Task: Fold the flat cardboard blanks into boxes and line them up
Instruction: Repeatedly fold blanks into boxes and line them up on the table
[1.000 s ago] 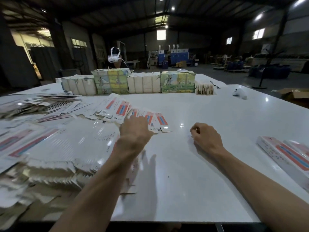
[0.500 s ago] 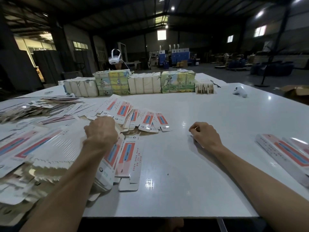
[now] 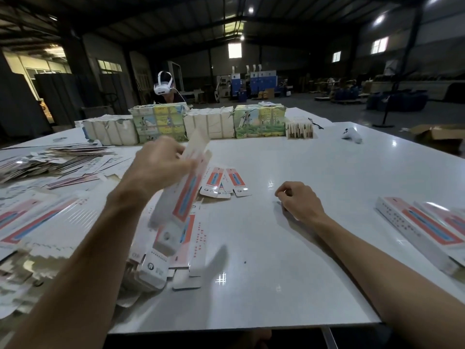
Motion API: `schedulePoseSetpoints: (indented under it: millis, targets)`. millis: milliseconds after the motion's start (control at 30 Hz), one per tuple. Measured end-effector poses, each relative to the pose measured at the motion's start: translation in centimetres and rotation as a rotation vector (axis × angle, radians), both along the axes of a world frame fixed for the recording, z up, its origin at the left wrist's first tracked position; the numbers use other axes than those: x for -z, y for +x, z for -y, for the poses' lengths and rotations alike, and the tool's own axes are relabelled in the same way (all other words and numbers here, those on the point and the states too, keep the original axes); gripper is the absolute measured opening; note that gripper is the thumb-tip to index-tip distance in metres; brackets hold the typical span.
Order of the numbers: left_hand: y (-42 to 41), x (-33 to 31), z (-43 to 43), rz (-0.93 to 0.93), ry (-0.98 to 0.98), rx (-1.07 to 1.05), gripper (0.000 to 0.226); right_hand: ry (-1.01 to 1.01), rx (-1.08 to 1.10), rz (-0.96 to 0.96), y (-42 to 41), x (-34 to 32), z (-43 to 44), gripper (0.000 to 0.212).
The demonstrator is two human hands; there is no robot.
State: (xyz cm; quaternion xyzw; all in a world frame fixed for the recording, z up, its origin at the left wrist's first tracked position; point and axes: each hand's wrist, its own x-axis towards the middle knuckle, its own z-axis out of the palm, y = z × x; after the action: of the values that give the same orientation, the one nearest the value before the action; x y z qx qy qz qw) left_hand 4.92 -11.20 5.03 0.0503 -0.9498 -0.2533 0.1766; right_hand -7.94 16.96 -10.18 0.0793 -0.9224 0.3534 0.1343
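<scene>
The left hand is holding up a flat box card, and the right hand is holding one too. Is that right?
Not quite. The left hand does hold up a flat box card, but the right hand holds none: it rests curled on the table, as the head view shows.

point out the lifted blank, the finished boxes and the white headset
lifted blank (image 3: 185, 197), head view, on its red panel
finished boxes (image 3: 422, 226), head view, top face of the nearest box
headset (image 3: 161, 91), head view, its white front
</scene>
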Motion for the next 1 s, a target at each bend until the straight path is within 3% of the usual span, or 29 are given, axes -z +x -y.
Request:
schedulePoseSetpoints:
  millis: [100,233,433,600,833,1000]
  targets:
    - [-1.4,-0.5,-3.6,0.013,0.319,0.204,0.017,-0.09,-0.021,0.0,-0.3,0.3,-0.2,0.019]
    - [-4.1,2.0,-8.9,0.141,0.655,0.356,0.022,-0.412,-0.077,0.002,-0.6,0.1,-0.8,0.021]
    - [-7.1,8.4,-12.7,0.498,1.236,0.408,0.031,-0.677,-0.132,-0.116,0.1,-0.7,-0.8,0.019]
    - [-8.1,12.6,-12.1,0.536,1.367,0.413,0.041,-0.611,-0.084,-0.267,-0.1,-1.2,-0.8,0.025]
    - [-8.8,13.6,-11.5,0.38,1.287,0.35,0.051,-0.197,-0.156,-0.252,-0.5,-1.3,0.3,0.026]
    - [-9.2,14.1,-11.4,0.353,1.265,0.319,0.05,-0.138,-0.175,-0.299,-0.1,-1.7,0.3,0.02]
